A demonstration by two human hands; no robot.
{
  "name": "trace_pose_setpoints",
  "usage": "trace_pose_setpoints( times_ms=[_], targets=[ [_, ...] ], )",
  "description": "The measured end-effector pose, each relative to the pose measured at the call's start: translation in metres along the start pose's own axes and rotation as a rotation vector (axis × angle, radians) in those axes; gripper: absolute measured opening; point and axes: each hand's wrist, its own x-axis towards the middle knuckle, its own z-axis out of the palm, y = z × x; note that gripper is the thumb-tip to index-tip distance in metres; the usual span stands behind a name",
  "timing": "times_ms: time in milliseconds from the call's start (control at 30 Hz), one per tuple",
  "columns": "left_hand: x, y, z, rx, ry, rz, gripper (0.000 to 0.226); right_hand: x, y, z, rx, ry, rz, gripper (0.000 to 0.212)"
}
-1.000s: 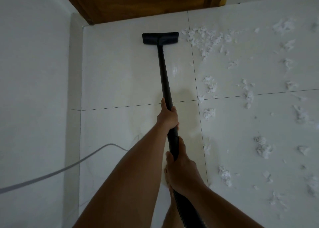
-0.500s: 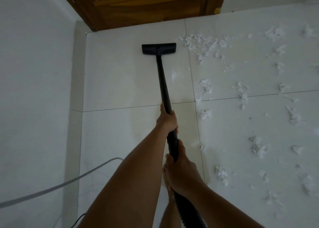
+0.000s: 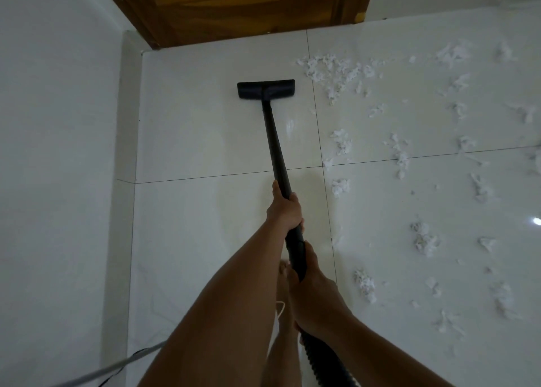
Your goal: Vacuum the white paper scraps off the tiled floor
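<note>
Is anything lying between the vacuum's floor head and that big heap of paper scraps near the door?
Nothing visible. The floor head sits just left of the heap of scraps, with only bare tile and a grout line between them.

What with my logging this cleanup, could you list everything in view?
vacuum head: one, black, flat on the far left tile
vacuum wand: one, black, from head to hands
hose: one, black, ribbed, bottom centre
paper scraps: many, white, scattered right of the wand
tiled floor: white, glossy, large tiles
door: one, brown wood, top
wall: white, left
cable: one, grey, bottom left
left hand: grips the wand, farther along
right hand: grips the wand, nearer the hose
</note>
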Motion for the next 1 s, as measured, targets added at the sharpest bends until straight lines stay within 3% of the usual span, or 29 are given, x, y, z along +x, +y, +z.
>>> trace_pose_setpoints(
  times_ms=[667,1000],
  targets=[
    [0.108,0.132,-0.074,0.078,0.055,0.031,0.066,0.115,-0.141,-0.028,0.073,0.000,-0.009,0.067],
    [0.123,0.165,-0.092,0.063,0.032,0.000,0.067,0.127,-0.175,-0.041,0.095,0.003,-0.025,0.062]
  ],
)
